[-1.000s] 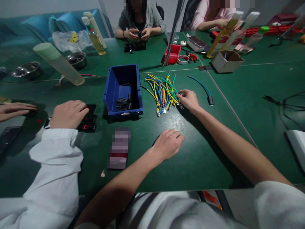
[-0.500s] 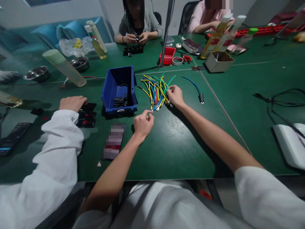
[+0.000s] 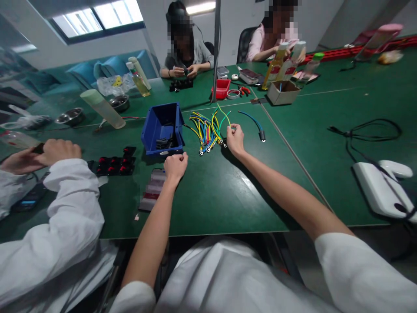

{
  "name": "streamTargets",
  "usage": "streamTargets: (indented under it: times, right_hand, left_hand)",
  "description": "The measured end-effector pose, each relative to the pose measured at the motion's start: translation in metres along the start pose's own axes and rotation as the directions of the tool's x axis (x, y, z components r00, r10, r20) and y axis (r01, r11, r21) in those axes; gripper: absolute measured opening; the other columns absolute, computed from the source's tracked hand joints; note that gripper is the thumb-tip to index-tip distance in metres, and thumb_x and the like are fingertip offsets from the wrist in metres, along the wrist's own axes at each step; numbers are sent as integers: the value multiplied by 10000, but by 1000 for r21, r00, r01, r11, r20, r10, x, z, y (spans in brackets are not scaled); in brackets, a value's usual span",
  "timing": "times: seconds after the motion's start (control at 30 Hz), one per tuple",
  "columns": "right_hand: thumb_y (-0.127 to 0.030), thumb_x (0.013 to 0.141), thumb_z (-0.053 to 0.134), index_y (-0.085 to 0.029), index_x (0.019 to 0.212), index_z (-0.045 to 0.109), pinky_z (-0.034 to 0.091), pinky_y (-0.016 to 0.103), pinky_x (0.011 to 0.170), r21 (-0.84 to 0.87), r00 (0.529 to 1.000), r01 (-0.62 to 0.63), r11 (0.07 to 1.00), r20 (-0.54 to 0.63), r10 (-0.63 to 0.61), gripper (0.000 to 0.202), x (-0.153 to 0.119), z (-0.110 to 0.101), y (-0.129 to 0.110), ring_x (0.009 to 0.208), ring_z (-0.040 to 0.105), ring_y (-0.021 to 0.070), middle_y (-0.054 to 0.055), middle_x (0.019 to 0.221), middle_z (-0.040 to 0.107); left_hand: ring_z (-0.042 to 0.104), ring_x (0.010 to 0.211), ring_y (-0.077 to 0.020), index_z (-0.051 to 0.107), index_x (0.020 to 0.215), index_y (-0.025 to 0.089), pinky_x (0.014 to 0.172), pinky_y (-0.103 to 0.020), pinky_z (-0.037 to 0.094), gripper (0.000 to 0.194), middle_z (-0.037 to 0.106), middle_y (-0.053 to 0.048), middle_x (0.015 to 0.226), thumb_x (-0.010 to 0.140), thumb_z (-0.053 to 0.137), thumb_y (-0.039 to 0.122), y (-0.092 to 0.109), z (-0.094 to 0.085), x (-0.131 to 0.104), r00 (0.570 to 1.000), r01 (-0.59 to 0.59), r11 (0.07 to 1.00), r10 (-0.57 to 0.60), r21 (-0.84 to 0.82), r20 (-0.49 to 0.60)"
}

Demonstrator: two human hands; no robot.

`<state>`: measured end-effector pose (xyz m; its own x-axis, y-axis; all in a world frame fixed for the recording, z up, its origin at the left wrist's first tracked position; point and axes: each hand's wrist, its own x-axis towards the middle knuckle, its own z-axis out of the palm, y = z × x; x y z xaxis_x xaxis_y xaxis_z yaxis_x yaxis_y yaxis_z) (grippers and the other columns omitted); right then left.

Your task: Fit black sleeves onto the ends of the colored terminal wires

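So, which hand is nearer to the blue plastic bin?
Left hand, just in front of the blue bin; the right hand is to its right, beyond the wires.

The person wears a pale, whitish top (image 3: 218,278), creased across the front; left sleeve (image 3: 133,298) and right sleeve (image 3: 355,265) are short, plain and loose. Forearms are bare.

Place: a shared workroom, apparently for small hand assembly of electrical parts
Table: a long green-topped table (image 3: 221,195) with seams, people seated around it
Parts: a pile of thin yellow, green and blue wires with metal ring ends (image 3: 205,132); a blue plastic bin of short black pieces (image 3: 153,141)
Tools: red-handled pliers (image 3: 244,91)
Furnishings: light blue cushioned sofa (image 3: 81,74), black-backed chair (image 3: 245,43), wide window (image 3: 100,19)
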<state>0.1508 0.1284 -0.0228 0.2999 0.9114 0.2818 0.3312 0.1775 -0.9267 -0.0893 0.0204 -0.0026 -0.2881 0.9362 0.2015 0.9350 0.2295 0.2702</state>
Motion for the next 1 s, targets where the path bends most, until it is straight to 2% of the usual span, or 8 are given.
streamTargets:
  times: [0.23,0.37,0.5,0.63,0.7,0.83,0.93,1.0]
  right_hand:
    - [-457,892,460,-196,931,480,351,265,563,41,1000,-7,999,21,6,265,-28,-27,2,548,484,139,-33,630,508]
    - [-459,888,458,-218,911,436,354,254,502,128,996,-5,992,86,-6,243,-40,-39,0,480,470,125,-46,626,497]
    - [-452,877,477,-228,903,412,372,247,467,159,994,-3,987,108,-15,235,-47,-43,-4,454,480,120,-50,630,502]
    - [-467,876,480,-240,916,387,395,244,423,163,991,-41,986,134,19,249,-52,-46,-4,425,500,120,-56,644,512]
    - [-469,880,478,-242,914,379,411,241,417,156,990,-46,987,137,24,250,-55,-49,-5,421,507,116,-57,651,518]
    - [-509,891,458,-248,933,354,418,232,398,165,986,-66,984,163,39,283,-61,-55,-9,413,522,120,-64,635,522]
    - [-540,901,435,-255,966,334,405,219,382,180,981,-87,980,187,53,310,-65,-57,-13,406,525,118,-67,633,533]
    - [-557,905,421,-262,993,316,391,209,365,197,977,-111,974,200,71,326,-65,-58,-15,392,514,109,-68,649,546]
  left_hand:
    - [577,615,-180,630,561,193,603,-284,302,462,646,-77,614,885,410,439,-18,-3,4,988,-127,991,122,-37,-98]
    - [531,570,-150,540,542,189,619,-270,335,384,579,-47,564,873,414,337,-17,-7,4,940,-247,964,213,-99,-265]
    - [561,647,-166,590,719,181,665,-271,390,239,619,-52,689,865,418,259,-2,-16,10,867,-302,936,190,-182,-461]
    - [613,862,-208,608,1005,162,830,-306,441,239,663,-94,956,865,417,196,14,-33,36,854,-213,952,73,-218,-515]
    - [609,989,-231,590,1102,167,908,-333,440,298,653,-111,1068,860,415,168,16,-41,56,885,-177,964,68,-197,-461]
    - [602,1082,-291,598,1172,187,931,-394,464,349,638,-134,1161,847,470,199,8,-44,96,969,-153,987,140,-47,-203]
    - [601,1108,-328,569,1249,173,916,-413,479,427,625,-174,1194,825,526,213,-3,-34,117,978,-210,975,208,75,33]
    - [616,1090,-341,575,1245,162,886,-395,491,461,638,-194,1169,784,562,167,-9,-25,126,951,-248,961,216,126,222]
